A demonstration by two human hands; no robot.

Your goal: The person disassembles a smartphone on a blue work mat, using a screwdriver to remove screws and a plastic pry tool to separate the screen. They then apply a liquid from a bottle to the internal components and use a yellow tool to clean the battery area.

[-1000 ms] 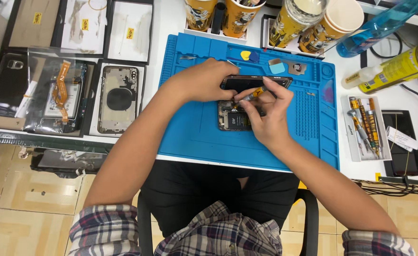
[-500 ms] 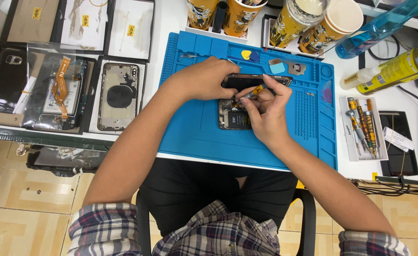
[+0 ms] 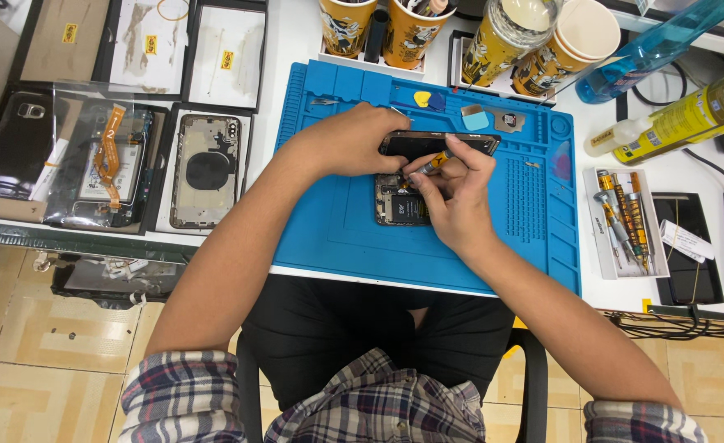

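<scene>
Along the back of my counter point(image 3: 296, 33) stand two orange printed cups point(image 3: 347, 20) with pens and tools poking out of them, and to their right a clear glass jar point(image 3: 510, 37) beside a stack of paper cups point(image 3: 567, 45); what the jar holds I cannot tell. A blue spray bottle point(image 3: 653, 45) and a yellow bottle point(image 3: 690, 115) lie tilted toward the right edge. Below them a small white tray point(image 3: 625, 221) holds several screwdrivers with orange and silver handles laid side by side. On my left, shallow black trays point(image 3: 206, 160) hold phone parts: one carries a bare phone back housing, the next a clear bag with an orange flex cable and a dark phone. In front of me lies the blue work mat point(image 3: 337, 238), with a yellow pick and a few small parts in its top compartments. The opened phone point(image 3: 403, 205) sits in the middle of the mat, its insides showing, with its dark screen panel point(image 3: 440, 143) raised along the upper edge. My left hand point(image 3: 354, 143) curls over the left end of that panel, fingers bent and gripping it. My right hand point(image 3: 452, 197) is pinched closed around a small screwdriver point(image 3: 432, 162) with an orange band, its tip pointing down into the top of the phone's body.
</scene>
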